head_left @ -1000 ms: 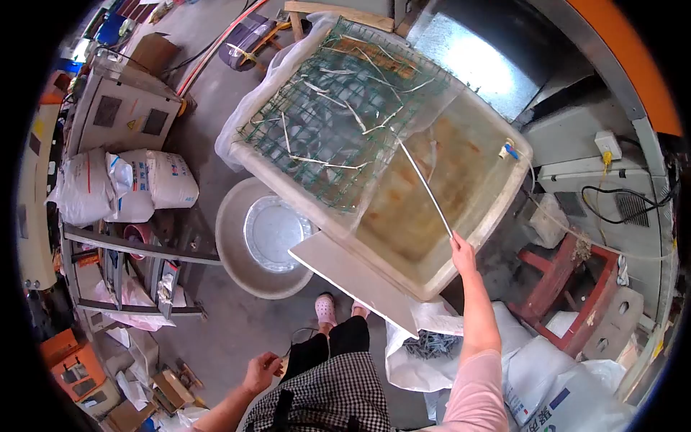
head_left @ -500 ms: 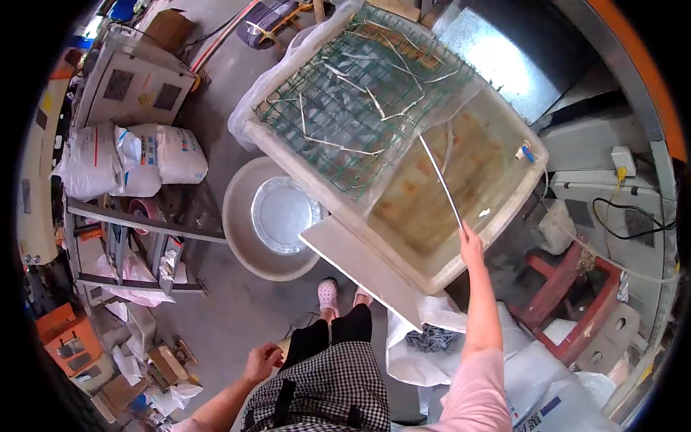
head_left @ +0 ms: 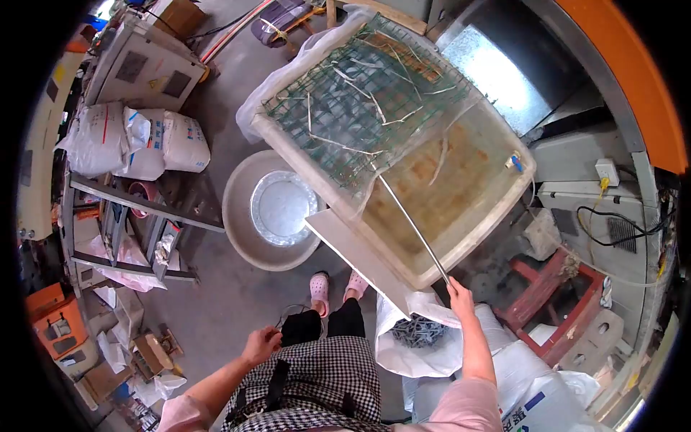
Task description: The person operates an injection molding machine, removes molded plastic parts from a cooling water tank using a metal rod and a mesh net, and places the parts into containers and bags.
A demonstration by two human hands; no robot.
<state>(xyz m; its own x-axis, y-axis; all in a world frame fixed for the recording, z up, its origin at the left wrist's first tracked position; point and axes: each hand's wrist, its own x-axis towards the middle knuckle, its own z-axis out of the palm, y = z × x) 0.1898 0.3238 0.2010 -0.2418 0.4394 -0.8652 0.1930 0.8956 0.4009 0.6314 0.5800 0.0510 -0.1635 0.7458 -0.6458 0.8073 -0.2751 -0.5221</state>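
My right hand is closed round the near end of a thin metal rod. The rod slants up and left over a large pale tub of cloudy, brownish water. Its far tip is at the edge of a green mesh, which covers the tub's left part with pale strips on it. My left hand hangs beside the checked apron, touching nothing else; its fingers are curled, and whether anything is between them cannot be made out.
A round basin holding a metal bowl stands left of the tub. A flat board leans at its near corner. Below is an open white sack of dark pieces. A red frame stands right, full sacks at left.
My right hand has moved down and toward me, drawing the rod's tip left and down to the mesh edge. The camera view has shifted slightly. My left hand stays low by the apron.
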